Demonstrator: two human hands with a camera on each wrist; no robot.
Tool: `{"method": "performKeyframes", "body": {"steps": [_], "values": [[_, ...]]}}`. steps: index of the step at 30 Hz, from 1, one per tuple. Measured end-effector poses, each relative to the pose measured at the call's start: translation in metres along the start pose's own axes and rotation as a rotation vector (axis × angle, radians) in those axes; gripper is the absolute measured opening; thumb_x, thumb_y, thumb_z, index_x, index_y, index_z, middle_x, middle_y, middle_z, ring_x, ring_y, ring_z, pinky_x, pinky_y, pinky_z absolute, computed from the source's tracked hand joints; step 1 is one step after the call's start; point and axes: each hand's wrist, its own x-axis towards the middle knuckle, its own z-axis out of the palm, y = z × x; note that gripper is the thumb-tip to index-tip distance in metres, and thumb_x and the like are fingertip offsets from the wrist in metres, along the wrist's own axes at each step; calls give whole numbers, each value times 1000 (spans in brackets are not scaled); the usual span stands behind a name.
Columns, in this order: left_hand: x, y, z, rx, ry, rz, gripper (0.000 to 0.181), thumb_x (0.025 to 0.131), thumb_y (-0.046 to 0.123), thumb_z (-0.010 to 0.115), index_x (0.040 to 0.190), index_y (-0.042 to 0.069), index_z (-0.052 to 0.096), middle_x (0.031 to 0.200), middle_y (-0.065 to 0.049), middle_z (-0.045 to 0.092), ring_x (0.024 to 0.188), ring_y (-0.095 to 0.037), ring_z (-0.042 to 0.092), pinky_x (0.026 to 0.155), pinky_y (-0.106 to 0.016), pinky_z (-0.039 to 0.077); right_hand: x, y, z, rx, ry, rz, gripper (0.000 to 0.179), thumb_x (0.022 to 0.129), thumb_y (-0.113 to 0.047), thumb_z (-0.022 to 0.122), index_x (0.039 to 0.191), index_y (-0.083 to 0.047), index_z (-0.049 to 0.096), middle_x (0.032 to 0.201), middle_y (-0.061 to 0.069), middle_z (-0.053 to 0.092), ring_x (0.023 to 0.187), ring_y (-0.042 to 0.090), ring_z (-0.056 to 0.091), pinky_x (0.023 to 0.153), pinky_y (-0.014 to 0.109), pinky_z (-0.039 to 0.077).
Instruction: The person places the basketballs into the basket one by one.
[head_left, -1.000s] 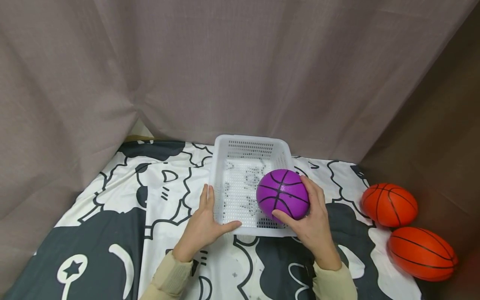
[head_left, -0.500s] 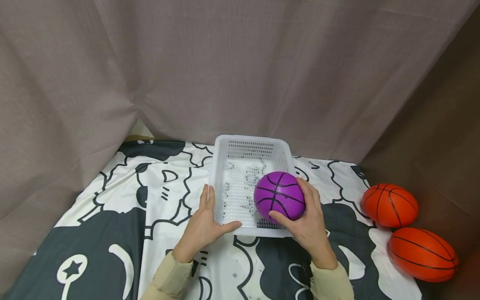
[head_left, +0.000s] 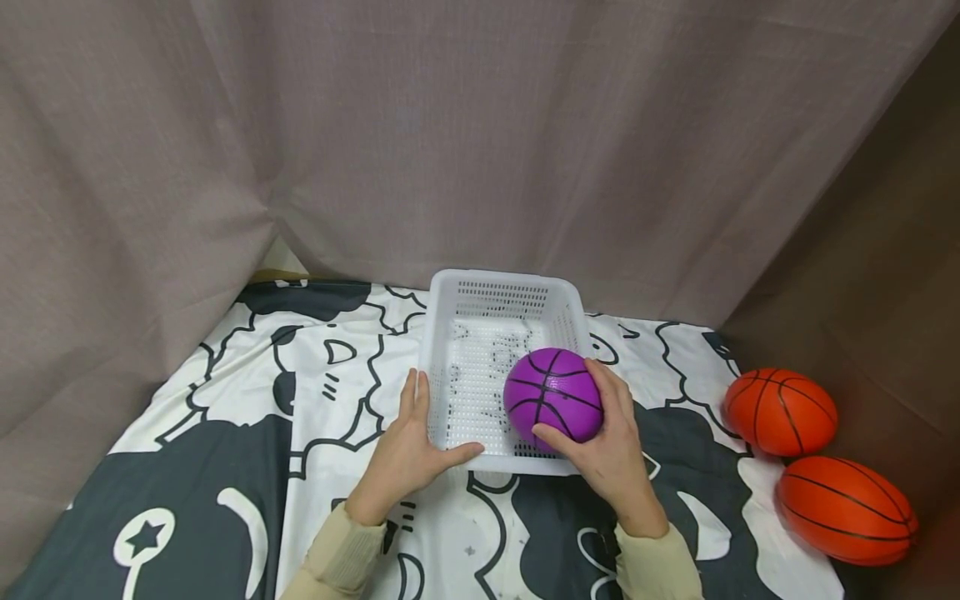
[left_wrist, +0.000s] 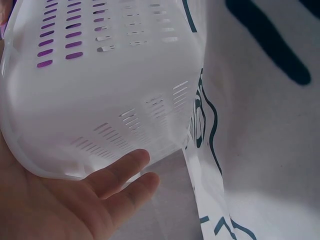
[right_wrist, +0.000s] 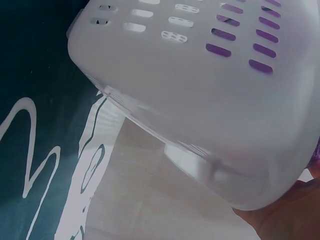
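Observation:
A white perforated plastic basket (head_left: 480, 358) stands on the patterned cloth in the head view. My right hand (head_left: 611, 454) holds a purple toy basketball (head_left: 553, 398) at the basket's front right corner, thumb at its near side and fingers along its right. The ball's purple shows through the slots in both wrist views. At the front left corner lies my left hand (head_left: 408, 454), its straight fingers along the basket's outer side and its thumb reaching over the front rim. In the left wrist view, two fingers (left_wrist: 125, 175) extend beside the basket wall.
Two orange toy basketballs, a farther one (head_left: 780, 412) and a nearer one (head_left: 846, 510), lie at the right edge of the cloth (head_left: 345, 500). A grey-brown curtain (head_left: 480, 142) hangs behind the basket and along both sides.
My right hand has shifted slightly left and toward me with the purple basketball, deeper over the basket's front right corner. My left hand and the basket stay put.

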Motion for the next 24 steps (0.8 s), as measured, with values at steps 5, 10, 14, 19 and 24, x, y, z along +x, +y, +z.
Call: {"method": "performKeyframes", "body": {"steps": [5,10,14,19,24], "values": [[0,0,0,3,5,1,135,63,84,64,156,5,7,162,-9,-3,98,-33,61,73,-41,53,0,0,1,0,-11,4,105,63,-42,91,151,-30,35,149,3,32,127,30,41,88,60,47],[0,1,0,-2,0,-9,133,63,81,67,156,6,7,163,-9,-3,96,-31,61,71,-39,52,0,0,2,-2,-21,0,106,63,-42,91,151,-32,33,150,3,31,127,31,40,88,59,47],[1,1,0,-10,-1,-13,132,64,78,70,156,7,7,163,-9,-3,93,-30,61,69,-38,52,1,0,3,-7,-25,-15,105,63,-42,91,151,-32,33,151,3,30,128,30,39,88,59,47],[1,1,0,0,0,-10,133,64,79,69,156,6,7,163,-10,-3,94,-31,61,70,-39,53,0,0,3,-22,-27,-26,105,63,-43,91,151,-28,35,150,3,31,128,30,38,87,60,47],[0,1,0,-1,-6,-14,135,63,83,65,156,6,7,163,-9,-3,98,-32,61,72,-40,52,-2,0,5,-43,-26,-31,106,62,-44,91,151,-29,35,151,4,31,130,30,37,89,60,46]]}}
